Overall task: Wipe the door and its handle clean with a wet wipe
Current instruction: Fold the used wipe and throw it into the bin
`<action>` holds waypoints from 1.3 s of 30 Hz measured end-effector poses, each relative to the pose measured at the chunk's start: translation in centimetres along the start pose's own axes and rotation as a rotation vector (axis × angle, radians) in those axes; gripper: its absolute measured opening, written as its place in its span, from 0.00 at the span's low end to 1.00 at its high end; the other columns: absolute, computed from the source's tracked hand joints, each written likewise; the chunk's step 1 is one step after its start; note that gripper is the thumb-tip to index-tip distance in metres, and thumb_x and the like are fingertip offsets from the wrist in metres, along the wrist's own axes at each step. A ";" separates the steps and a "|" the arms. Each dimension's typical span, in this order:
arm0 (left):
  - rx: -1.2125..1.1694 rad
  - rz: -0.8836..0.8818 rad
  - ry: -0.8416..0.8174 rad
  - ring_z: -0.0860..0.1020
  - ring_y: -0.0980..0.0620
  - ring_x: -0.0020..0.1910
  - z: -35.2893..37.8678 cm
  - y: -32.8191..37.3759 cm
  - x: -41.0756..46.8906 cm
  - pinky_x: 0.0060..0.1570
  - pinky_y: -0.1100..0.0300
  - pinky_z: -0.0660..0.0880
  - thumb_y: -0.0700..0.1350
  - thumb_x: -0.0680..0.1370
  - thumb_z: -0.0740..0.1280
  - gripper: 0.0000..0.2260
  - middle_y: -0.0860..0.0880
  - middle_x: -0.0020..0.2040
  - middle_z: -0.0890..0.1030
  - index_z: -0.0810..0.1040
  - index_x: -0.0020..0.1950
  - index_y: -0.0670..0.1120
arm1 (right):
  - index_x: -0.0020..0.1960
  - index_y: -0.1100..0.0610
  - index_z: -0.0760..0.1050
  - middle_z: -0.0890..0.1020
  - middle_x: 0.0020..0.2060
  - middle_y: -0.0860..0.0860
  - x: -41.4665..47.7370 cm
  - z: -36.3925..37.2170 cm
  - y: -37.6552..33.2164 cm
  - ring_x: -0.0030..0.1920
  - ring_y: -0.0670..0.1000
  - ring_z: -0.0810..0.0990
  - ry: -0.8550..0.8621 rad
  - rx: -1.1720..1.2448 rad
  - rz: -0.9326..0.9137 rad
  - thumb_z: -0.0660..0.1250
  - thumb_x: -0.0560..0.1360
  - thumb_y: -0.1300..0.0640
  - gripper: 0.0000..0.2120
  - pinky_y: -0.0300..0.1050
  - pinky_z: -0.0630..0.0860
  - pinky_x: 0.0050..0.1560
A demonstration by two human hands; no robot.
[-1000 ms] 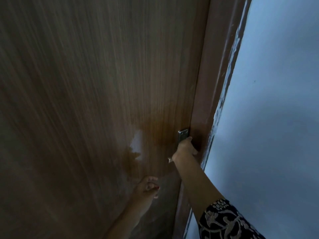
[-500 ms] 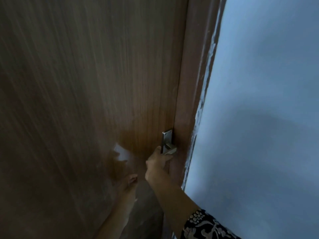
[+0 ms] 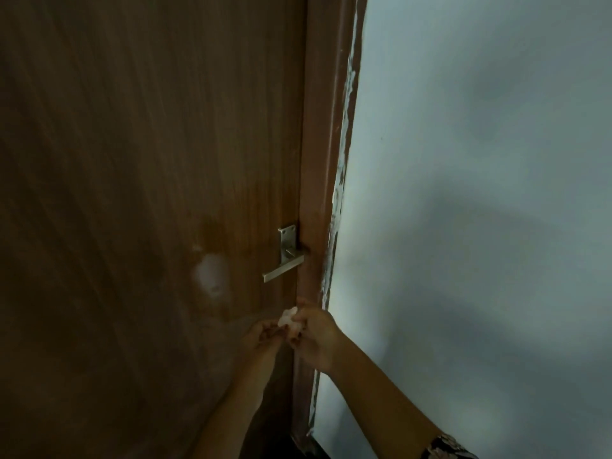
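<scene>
Right hand [image 3: 314,336] off one handle [image 3: 284,266], two hands, one wipe [image 3: 288,319]

Both arms reach up & fwd from bottom of view, hands meeting near centre, below mid-height. Left hand [image 3: 265,334] comes up from lower centre, forearm bare, palm turned toward the right, fingers loosely curled. Right hand [image 3: 316,336] comes in from lower right, forearm bare up to a dark patterned sleeve [image 3: 445,447] at the bottom edge. Back of right hand faces the camera, fingers bent inward toward the left hand. Hands are touching or just beside each other, w/ a small crumpled white wipe [image 3: 289,321] pinched between their fingertips. Which fingers grip it: can't tell, too dim & blurred.
</scene>
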State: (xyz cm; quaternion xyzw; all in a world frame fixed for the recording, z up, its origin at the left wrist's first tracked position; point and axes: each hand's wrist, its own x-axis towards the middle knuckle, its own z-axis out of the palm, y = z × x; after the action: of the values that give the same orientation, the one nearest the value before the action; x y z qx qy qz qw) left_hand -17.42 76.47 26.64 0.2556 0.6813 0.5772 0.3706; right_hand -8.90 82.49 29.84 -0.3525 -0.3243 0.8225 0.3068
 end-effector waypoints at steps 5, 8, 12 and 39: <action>0.024 -0.015 -0.002 0.78 0.50 0.44 2.2 -1.1 -3.6 0.41 0.61 0.74 0.42 0.78 0.67 0.04 0.50 0.44 0.80 0.76 0.47 0.52 | 0.61 0.61 0.71 0.73 0.60 0.62 -3.5 -4.3 0.1 0.58 0.63 0.77 -0.021 -0.040 -0.083 0.59 0.73 0.75 0.19 0.50 0.79 0.51; 0.000 0.019 0.015 0.79 0.51 0.44 3.0 -1.3 -5.8 0.40 0.62 0.73 0.43 0.79 0.67 0.06 0.50 0.43 0.82 0.77 0.45 0.54 | 0.62 0.60 0.71 0.74 0.61 0.62 -5.1 -6.4 0.6 0.58 0.62 0.77 -0.063 -0.019 -0.085 0.62 0.73 0.73 0.19 0.51 0.79 0.54; 0.000 0.027 0.014 0.78 0.54 0.43 3.8 -1.7 -8.1 0.39 0.64 0.70 0.45 0.79 0.66 0.04 0.51 0.43 0.82 0.79 0.45 0.53 | 0.59 0.61 0.73 0.79 0.57 0.61 -7.0 -8.7 1.2 0.46 0.51 0.82 0.006 -0.063 -0.035 0.65 0.76 0.64 0.12 0.40 0.81 0.42; 0.750 -0.342 -0.619 0.72 0.54 0.30 19.7 -35.9 -13.6 0.32 0.59 0.66 0.49 0.77 0.69 0.16 0.52 0.28 0.74 0.71 0.31 0.47 | 0.49 0.52 0.79 0.82 0.41 0.48 -14.5 -39.8 29.2 0.44 0.46 0.81 1.005 -0.283 0.347 0.70 0.70 0.64 0.10 0.32 0.74 0.39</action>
State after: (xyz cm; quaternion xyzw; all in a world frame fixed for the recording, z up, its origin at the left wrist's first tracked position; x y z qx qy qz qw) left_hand 9.29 70.39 -6.70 0.4147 0.7320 0.1215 0.5267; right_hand 22.24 66.94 -8.09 -0.7879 -0.1825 0.5399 0.2333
